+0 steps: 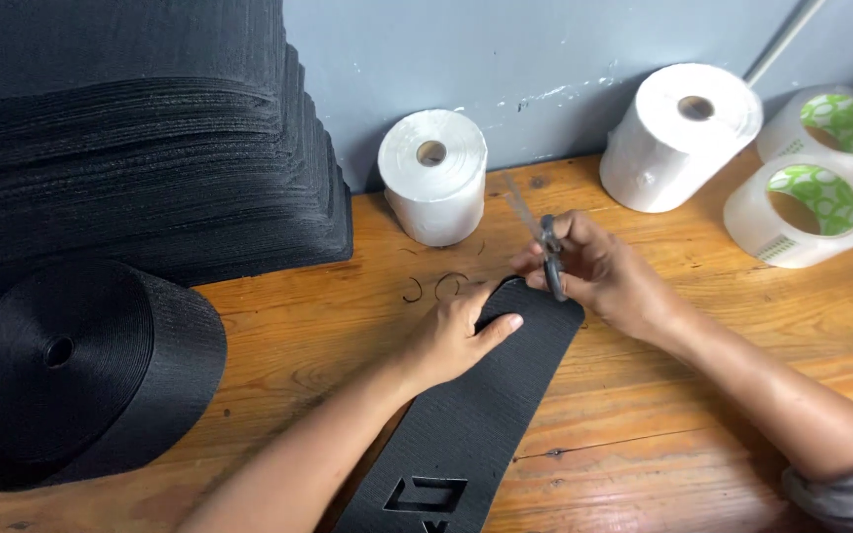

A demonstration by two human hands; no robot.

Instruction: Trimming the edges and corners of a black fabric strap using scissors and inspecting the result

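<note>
Both forearms reach in from the lower edge and converge over the rounded far end of the black strip (466,415), the landmark here. The left hand (456,331) lies palm down on that end, its fingers (501,326) stretched flat and the thumb side toward the strip's tip. The right hand (599,271) hovers just beyond the tip, wrist bent inward, its fingers curled closed around scissor handles. The right forearm is bare up to a grey sleeve.

Matt black woven strap (466,424), glossy varnished wooden table (663,415), smooth white paper rolls (433,176), shiny clear plastic tape (802,210)
</note>
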